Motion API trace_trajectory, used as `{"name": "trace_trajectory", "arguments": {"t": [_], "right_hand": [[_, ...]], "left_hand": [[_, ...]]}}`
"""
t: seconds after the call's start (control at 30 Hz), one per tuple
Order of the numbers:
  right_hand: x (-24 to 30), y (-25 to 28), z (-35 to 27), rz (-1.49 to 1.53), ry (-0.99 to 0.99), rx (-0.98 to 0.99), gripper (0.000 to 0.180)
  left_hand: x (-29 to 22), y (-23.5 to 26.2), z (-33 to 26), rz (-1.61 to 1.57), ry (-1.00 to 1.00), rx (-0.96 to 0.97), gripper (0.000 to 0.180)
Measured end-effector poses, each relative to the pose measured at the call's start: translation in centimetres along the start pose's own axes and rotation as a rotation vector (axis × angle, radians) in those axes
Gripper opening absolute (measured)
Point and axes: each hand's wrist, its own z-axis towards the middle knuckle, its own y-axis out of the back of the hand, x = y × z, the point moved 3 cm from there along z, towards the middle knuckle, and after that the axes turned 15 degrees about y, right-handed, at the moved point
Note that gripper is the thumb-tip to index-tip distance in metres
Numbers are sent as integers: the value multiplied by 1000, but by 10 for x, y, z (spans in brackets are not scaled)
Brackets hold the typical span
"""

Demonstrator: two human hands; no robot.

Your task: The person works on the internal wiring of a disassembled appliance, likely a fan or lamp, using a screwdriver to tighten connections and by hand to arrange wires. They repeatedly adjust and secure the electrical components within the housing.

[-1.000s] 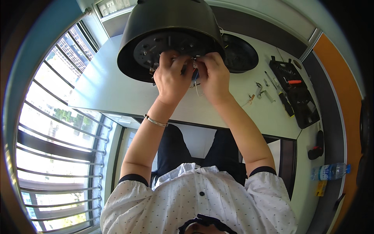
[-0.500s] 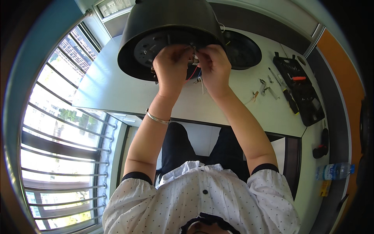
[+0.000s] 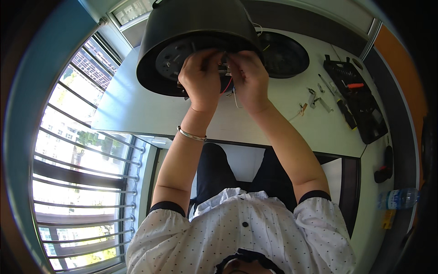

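Observation:
A large black round appliance housing (image 3: 196,20) lies on its side on the table, its open underside toward me. Inside it sits a dark round plate (image 3: 169,63) with fittings. My left hand (image 3: 200,77) and my right hand (image 3: 249,80) meet at the rim of that opening, fingers pinched close together. A small metal part (image 3: 223,68) shows between them; exactly what each hand grips is hidden by the fingers. Red wire (image 3: 226,86) and a white wire (image 3: 236,99) hang down between my hands.
Behind my right hand lies a round black base or lid (image 3: 287,55). On the right of the white table (image 3: 150,112) are small metal brackets (image 3: 313,98), a screwdriver (image 3: 346,114), and an open black tool case (image 3: 360,98). Farther right is a plastic bottle (image 3: 398,199).
The view has shifted slightly. Both hands stay at the housing's opening, with the fingers moving a little and slightly blurred.

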Motion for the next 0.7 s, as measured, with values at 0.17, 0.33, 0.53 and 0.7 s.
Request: {"name": "trace_trajectory", "arguments": {"t": [0.17, 0.33, 0.53, 0.7], "right_hand": [[1, -1, -4, 21, 22, 10, 17], [1, 1, -5, 15, 17, 13, 20], [2, 3, -6, 25, 5, 9, 23], [4, 4, -5, 21, 18, 31, 24]], "left_hand": [[1, -1, 2, -55, 25, 37, 6], [-2, -2, 2, -51, -21, 50, 8], [3, -5, 1, -111, 45, 54, 8], [2, -4, -1, -190, 170, 94, 7]]}}
